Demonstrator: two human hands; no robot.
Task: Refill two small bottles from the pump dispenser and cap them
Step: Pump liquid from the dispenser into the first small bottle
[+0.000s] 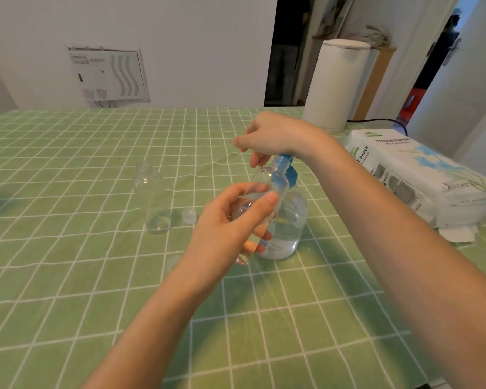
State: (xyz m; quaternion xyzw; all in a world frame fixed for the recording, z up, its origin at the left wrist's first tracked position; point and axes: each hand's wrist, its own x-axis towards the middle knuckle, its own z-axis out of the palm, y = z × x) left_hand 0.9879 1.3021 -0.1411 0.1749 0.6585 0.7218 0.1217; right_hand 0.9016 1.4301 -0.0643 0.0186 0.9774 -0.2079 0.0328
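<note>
One small clear plastic bottle point(153, 200) stands uncapped on the green checked table point(68, 276). The left hand point(230, 231) grips a second bottle point(270, 178), tilted, at the one blue-topped pump dispenser point(288, 220). The right hand point(272, 136) rests loose-fingered on top.

Green-checked tablecloth point(68, 276) (blue pump point(291, 175))

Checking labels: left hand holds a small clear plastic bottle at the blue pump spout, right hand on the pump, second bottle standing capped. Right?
Not capped. In the head view the second small clear plastic bottle stands open-mouthed; a small clear cap lies beside it. The rest holds.
</note>
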